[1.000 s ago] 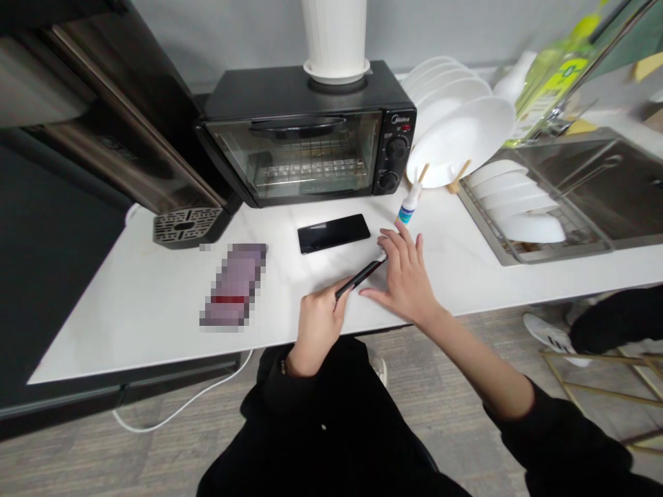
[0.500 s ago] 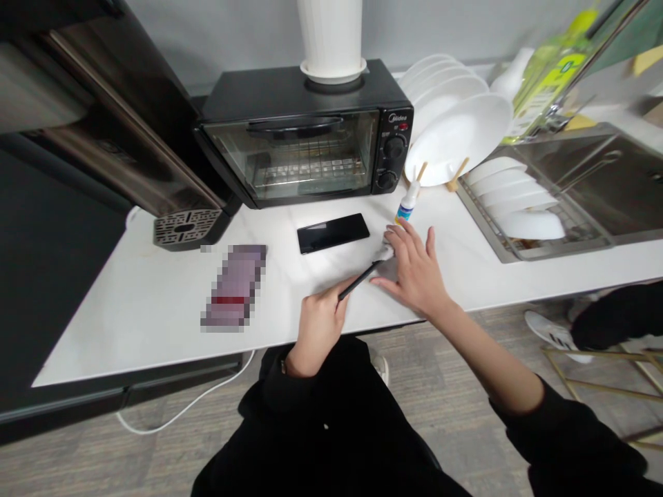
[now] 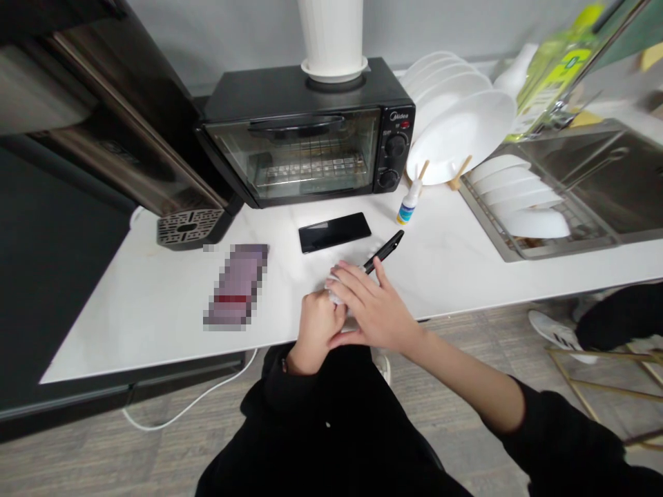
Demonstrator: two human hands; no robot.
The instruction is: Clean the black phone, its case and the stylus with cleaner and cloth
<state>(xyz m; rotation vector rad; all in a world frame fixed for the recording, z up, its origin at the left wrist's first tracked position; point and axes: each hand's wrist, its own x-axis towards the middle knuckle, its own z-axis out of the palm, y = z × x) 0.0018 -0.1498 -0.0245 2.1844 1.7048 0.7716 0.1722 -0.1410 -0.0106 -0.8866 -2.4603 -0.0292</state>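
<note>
My left hand (image 3: 318, 321) is closed around the near end of a thin black phone case (image 3: 384, 251), tilted nearly edge-on with a light cutout near its far end. Over it lies my right hand (image 3: 376, 307), its fingers pressing a crumpled white tissue (image 3: 334, 288) against the near part, close to my left knuckles. Much of the tissue and the case's near end are hidden by my hands. A black phone (image 3: 334, 232) rests flat on the counter beyond them. To its right stands a small white spray bottle (image 3: 407, 206) with a blue and yellow label.
Behind is a black toaster oven (image 3: 311, 159) with a white pot (image 3: 334, 34) on top. White plates (image 3: 460, 131) stand in a rack beside a sink (image 3: 611, 179) holding bowls (image 3: 523, 197). A blurred-out purple item (image 3: 238, 283) lies left. Another person's shoe (image 3: 559, 335) shows right.
My right hand has slid down and left along the case with the tissue, from its far end to near my left hand. The case's far end and the bottle now show fully.
</note>
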